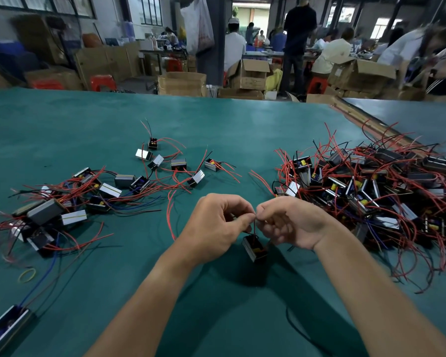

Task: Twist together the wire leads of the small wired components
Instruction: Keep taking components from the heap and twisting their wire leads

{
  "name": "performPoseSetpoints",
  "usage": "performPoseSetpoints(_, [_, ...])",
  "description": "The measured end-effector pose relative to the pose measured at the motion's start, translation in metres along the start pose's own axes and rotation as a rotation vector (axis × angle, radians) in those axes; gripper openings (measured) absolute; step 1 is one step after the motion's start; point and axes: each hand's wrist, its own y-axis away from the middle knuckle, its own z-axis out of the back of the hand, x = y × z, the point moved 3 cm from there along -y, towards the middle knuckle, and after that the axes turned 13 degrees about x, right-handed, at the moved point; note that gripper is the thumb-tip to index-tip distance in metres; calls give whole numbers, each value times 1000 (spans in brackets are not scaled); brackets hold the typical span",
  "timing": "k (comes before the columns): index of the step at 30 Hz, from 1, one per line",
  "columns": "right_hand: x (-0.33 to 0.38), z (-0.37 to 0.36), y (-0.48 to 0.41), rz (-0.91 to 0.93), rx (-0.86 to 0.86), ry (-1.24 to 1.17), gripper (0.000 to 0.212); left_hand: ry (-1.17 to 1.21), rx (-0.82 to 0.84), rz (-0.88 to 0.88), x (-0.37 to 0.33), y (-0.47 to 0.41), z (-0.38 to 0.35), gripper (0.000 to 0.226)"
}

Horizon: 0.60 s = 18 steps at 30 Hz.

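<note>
A small black wired component [256, 249] hangs just above the green table [216, 119], below my two hands. Its red and black wire leads [253, 228] rise to where my fingertips meet. My left hand [216, 225] pinches the leads from the left. My right hand [291, 222] pinches them from the right, fingertip to fingertip with the left. The upper ends of the leads are hidden between my fingers.
A dense pile of components with red wires [371, 191] lies to the right. Several looser components [101, 197] are scattered at the left and centre. A yellow rubber band [27, 275] and one component [7, 328] lie near left. People and cardboard boxes stand beyond the far edge.
</note>
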Motion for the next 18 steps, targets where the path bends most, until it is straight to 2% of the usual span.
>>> performPoseSetpoints(2, [1,1,-1,14,-25,31,34,-19,-16,21,-1,-1,0,18])
performPoseSetpoints(7, [9,5,0,310,-92,275,18,79,-98,121,1,-3,7,18])
performPoseSetpoints(9, [9,7,-2,387,-135,346,21,143,-89,164,1,-3,9,16])
performPoseSetpoints(12, [9,9,-5,439,-202,440,20,216,-49,206,1,-3,7,16])
performPoseSetpoints(18, [10,9,-1,479,-184,481,17,325,-23,257,2,-1,7,17])
